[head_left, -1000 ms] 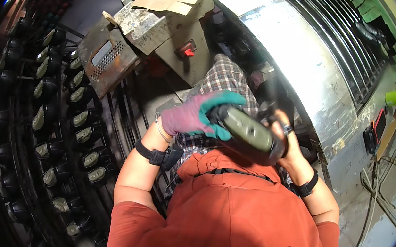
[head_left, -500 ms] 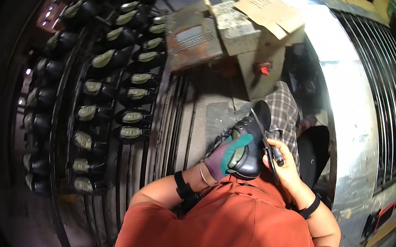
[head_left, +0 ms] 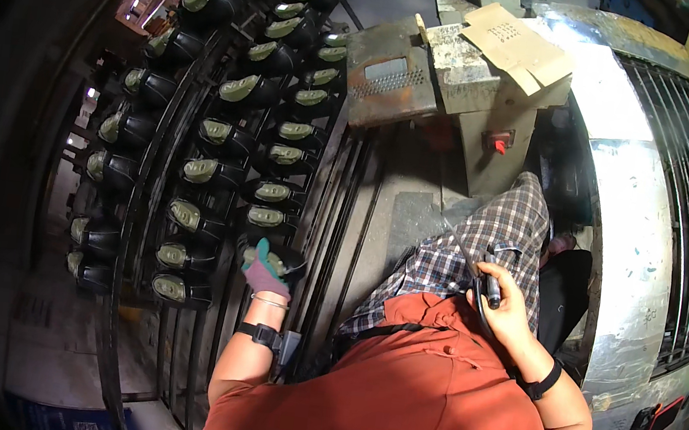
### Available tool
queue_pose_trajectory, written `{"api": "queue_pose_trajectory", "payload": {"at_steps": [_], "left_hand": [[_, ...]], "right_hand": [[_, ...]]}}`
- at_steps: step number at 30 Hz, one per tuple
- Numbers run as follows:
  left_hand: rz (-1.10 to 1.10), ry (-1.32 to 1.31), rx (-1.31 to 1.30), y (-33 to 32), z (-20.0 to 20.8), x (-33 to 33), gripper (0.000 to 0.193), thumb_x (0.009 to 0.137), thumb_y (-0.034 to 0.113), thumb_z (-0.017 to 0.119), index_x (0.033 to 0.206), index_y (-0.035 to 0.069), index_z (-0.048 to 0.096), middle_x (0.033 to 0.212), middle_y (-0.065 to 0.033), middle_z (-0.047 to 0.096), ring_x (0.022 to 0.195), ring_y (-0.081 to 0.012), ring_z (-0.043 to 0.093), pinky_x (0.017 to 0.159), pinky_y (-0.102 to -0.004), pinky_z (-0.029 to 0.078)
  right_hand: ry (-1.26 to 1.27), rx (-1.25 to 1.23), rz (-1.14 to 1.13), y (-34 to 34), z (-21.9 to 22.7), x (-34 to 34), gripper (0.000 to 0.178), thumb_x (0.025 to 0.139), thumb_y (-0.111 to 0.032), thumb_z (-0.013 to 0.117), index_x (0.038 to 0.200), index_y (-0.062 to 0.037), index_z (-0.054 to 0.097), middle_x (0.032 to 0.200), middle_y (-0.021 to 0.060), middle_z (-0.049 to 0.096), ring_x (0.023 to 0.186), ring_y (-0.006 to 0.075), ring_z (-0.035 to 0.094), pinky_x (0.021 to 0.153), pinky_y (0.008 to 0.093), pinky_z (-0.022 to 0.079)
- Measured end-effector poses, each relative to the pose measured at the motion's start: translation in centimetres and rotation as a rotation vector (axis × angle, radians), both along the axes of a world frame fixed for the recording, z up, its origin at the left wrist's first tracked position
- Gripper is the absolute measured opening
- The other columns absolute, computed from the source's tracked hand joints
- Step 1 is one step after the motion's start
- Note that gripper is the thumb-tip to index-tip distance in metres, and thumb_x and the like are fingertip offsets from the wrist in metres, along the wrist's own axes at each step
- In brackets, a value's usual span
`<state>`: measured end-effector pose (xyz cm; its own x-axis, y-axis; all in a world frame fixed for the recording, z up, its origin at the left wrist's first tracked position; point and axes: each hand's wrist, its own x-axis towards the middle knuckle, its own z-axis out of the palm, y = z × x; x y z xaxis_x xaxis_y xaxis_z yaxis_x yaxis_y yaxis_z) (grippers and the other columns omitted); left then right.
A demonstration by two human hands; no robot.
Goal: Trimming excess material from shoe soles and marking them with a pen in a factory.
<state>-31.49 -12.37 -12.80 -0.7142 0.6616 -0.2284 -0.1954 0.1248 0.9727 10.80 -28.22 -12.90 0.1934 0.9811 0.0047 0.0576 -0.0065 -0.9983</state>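
Note:
My left hand (head_left: 265, 274), in a purple and green glove, reaches out to the rack on the left. Its fingers are closed over the top of a black shoe (head_left: 291, 262) with a green last inside, at the near end of a row. Over my lap, my right hand (head_left: 505, 301) is bare and grips black-handled scissors (head_left: 480, 309) whose long thin blade points forward. Part of their handle is hidden by the fingers.
Several black shoes with green lasts (head_left: 266, 217) stand in rows on the metal rack (head_left: 170, 123). Ahead is a worn metal machine stand (head_left: 394, 76) with flattened cardboard (head_left: 518, 46) and a red switch (head_left: 499, 146). A shiny metal conveyor casing (head_left: 633, 214) runs along the right.
My left hand has carried the shoe from my lap leftward to the rack. The right hand stays over my lap with the scissors. The view has shifted left.

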Motion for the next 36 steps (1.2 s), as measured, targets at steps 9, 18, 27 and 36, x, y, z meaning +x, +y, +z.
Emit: {"api": "queue_pose_trajectory", "payload": {"at_steps": [9,18,27,36], "left_hand": [[-0.149,0.603,-0.543,-3.6,-9.5,-18.8,0.035,0.089,0.043,0.061,0.101,0.012,0.071,0.095,-0.0099,0.068,0.077,-0.0306,0.062,0.075,-0.0455,0.055],[-0.489,1.332,-0.095,4.6,-4.6,-2.5,0.07,0.086,0.022,0.071,0.144,-0.001,0.04,0.143,-0.0229,0.046,0.127,-0.0347,0.049,0.108,-0.0422,0.04],[-1.941,0.547,0.573,1.9,9.8,45.1,0.067,0.086,0.01,0.073,0.143,-0.003,0.041,0.136,-0.0189,0.054,0.125,-0.0262,0.052,0.104,-0.036,0.043],[-2.209,1.208,1.304,-12.3,7.6,82.1,0.104,0.076,0.052,0.075,0.146,-0.009,0.029,0.145,-0.0315,0.038,0.133,-0.0427,0.043,0.111,-0.0437,0.037]], "right_hand": [[-0.148,-0.002,0.069,-2.9,1.7,-0.4,0.044,0.078,-0.01,0.077,0.118,-0.0051,0.062,0.104,0.0121,0.069,0.094,0.025,0.069,0.083,0.0332,0.055],[-0.715,-0.046,-0.368,-11.1,6.2,7.2,0.042,0.073,-0.018,0.076,0.114,-0.0119,0.065,0.089,0.0095,0.063,0.079,0.0304,0.063,0.067,0.0381,0.052],[-1.024,-0.52,-1.03,-29.4,6.7,11.8,0.042,0.069,-0.013,0.074,0.111,-0.0132,0.064,0.082,0.01,0.055,0.072,0.0338,0.059,0.061,0.0431,0.048],[-1.073,-0.471,-1.145,-34.9,1.1,10.4,0.044,0.064,-0.02,0.075,0.107,-0.0176,0.065,0.076,0.0079,0.051,0.06,0.0296,0.056,0.05,0.0419,0.044]]}}
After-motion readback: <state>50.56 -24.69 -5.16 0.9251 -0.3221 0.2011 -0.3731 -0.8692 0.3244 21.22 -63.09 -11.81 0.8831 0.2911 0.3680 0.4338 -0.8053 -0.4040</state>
